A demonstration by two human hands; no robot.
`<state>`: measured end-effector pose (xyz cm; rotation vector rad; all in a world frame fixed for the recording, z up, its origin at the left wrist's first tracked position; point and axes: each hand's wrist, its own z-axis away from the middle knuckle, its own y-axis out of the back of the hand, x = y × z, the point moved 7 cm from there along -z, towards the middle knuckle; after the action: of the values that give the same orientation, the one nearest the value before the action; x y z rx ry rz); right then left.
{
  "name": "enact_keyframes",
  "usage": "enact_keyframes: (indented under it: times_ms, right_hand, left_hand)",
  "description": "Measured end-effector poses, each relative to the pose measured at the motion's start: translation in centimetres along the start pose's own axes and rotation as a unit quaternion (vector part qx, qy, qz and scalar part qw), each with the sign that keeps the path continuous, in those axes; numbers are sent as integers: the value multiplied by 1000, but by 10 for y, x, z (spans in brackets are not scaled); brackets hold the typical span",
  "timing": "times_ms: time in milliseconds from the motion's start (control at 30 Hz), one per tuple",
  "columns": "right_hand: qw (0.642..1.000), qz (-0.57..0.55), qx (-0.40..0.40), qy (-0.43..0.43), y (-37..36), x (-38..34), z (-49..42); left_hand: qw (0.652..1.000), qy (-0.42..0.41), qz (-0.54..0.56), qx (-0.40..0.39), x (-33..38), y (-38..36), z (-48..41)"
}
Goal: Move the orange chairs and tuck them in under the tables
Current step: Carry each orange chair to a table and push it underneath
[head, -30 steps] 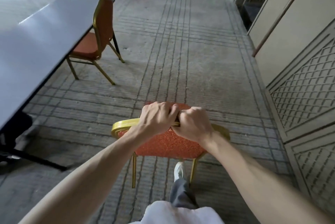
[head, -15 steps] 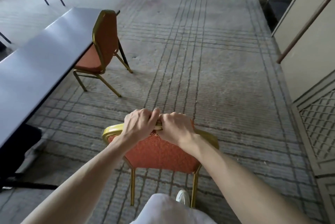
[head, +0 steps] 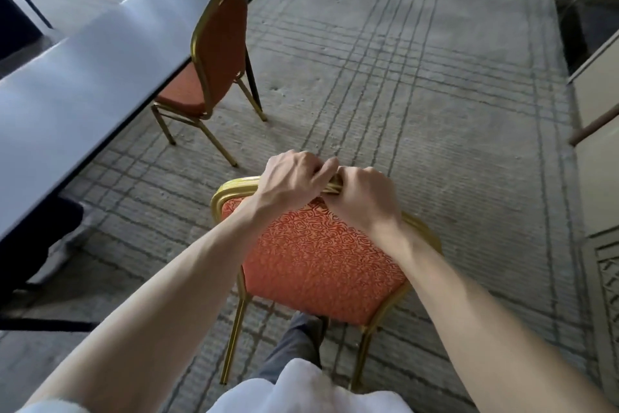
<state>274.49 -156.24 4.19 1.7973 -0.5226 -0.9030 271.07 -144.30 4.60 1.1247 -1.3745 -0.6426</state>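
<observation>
An orange chair [head: 318,258] with a gold metal frame stands right in front of me, its patterned back facing me. My left hand [head: 294,178] and my right hand [head: 363,198] grip the top rail of its back side by side, fingers curled over the rail. A second orange chair [head: 214,57] sits ahead on the left, its seat partly under the dark table [head: 83,78] and its back turned outward. My hands and the backrest hide the seat of the near chair.
The long dark table runs along the left, its leg and foot bar [head: 43,324] on the floor near me. Patterned grey carpet [head: 418,94] stretches ahead. A panelled wall and a dark doorway [head: 582,17] line the right side. My leg [head: 294,342] shows below the chair.
I have moved forward with the chair in both hands; the table and the second chair now appear closer and larger. My grip on the top rail is unchanged.
</observation>
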Motion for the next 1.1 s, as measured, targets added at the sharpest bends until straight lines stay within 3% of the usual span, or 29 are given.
enact_keyframes:
  times_ms: [267, 400, 567, 733, 967, 1100]
  right_hand:
    - [996, 15, -26, -88, -13, 60, -125]
    - [996, 17, -38, -74, -23, 70, -179]
    - [997, 1, -72, 9, -41, 29, -229]
    - [982, -14, -104, 159, -51, -52, -268]
    - [921, -50, -103, 371, -71, -136, -272]
    - [886, -83, -98, 446, -90, -137, -275]
  left_hand:
    - [999, 8, -32, -9, -16, -31, -141]
    - [999, 29, -18, -41, -35, -34, -192]
    - [997, 77, 5, -23, -84, -3, -202]
    - [987, 152, -3, 49, -144, 53, -182]
    - [950, 278, -49, 131, -186, 94, -120]
    - [924, 347, -38, 155, -193, 73, -104]
